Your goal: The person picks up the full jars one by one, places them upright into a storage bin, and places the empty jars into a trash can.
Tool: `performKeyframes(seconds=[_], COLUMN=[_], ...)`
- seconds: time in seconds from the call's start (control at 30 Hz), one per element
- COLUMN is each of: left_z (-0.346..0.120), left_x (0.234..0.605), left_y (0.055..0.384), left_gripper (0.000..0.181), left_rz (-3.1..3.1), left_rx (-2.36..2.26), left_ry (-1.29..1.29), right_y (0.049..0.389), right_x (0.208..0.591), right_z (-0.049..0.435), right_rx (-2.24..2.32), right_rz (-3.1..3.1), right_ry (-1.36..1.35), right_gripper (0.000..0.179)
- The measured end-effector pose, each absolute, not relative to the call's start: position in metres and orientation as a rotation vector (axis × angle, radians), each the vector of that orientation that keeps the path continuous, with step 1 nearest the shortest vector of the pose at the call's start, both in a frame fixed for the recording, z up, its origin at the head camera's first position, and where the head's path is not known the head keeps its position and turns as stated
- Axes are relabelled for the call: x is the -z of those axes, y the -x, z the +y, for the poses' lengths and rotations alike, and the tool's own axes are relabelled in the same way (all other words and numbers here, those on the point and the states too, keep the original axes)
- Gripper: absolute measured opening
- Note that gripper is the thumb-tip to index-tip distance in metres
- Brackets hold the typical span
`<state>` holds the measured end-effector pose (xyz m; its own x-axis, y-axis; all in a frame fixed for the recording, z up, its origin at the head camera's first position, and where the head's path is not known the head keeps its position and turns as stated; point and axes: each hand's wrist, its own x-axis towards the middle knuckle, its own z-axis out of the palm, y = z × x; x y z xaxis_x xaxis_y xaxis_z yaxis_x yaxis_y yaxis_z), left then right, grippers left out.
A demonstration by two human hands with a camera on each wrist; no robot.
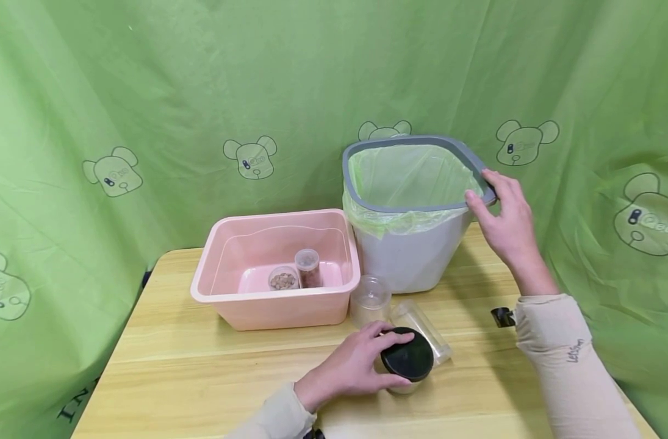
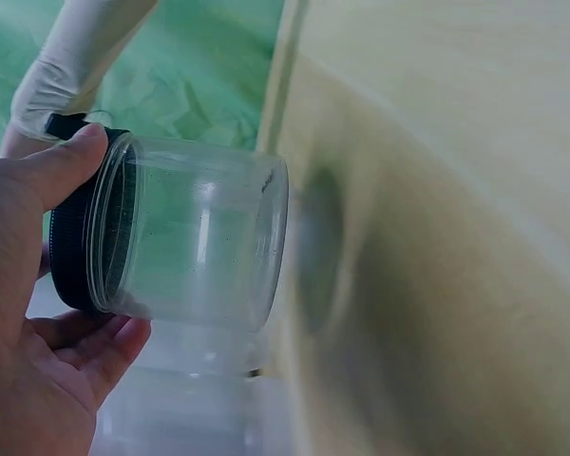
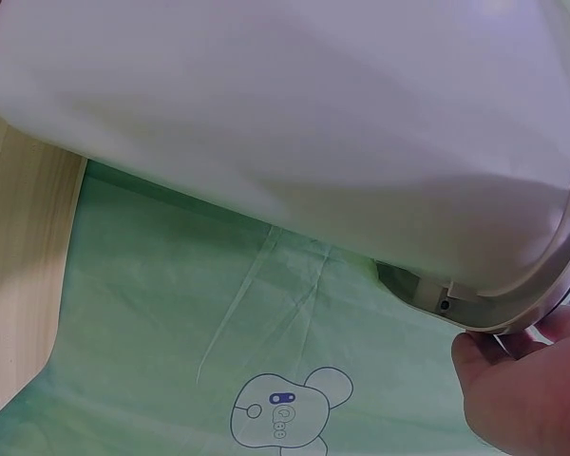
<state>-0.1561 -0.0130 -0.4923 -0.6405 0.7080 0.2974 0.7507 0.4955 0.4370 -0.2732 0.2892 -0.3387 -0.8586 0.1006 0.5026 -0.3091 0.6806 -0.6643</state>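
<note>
Gently hold the jar (image 2: 195, 233) level with left fingers (image 2: 119, 359) clamped round its lid (image 1: 407, 356); brace the bin (image 1: 402, 256) with right fingers (image 1: 479, 208) pinching its rim (image 1: 410, 208).

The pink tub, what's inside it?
In the pink tub, I can see a clear container of brown pieces and a narrower container with something reddish-brown. The tub's front rim covers their bottoms, so those can't be seen.

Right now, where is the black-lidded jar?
In the head view, the jar is low, right of centre, gripped by the left hand near a clear cylinder.
</note>
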Motion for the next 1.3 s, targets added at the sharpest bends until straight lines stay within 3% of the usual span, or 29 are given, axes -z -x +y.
performKeyframes(seconds=[0.7,1.3], left_z=[-0.026,-0.041], left_x=[0.409,0.312], left_y=[0.179,0.203], left_gripper=[0.079,0.078], left_rz=[-2.468,-2.103], left_rx=[0.872,0.941], left_ry=[1.300,1.344], right_y=[0.272,0.273], right_x=[0.338,0.341], right_z=[0.287,0.285], right_rx=[-1.089,-1.128], right_rz=[-2.374,-2.375], right_ry=[-0.160,-0.149], right_gripper=[0.063,0.063])
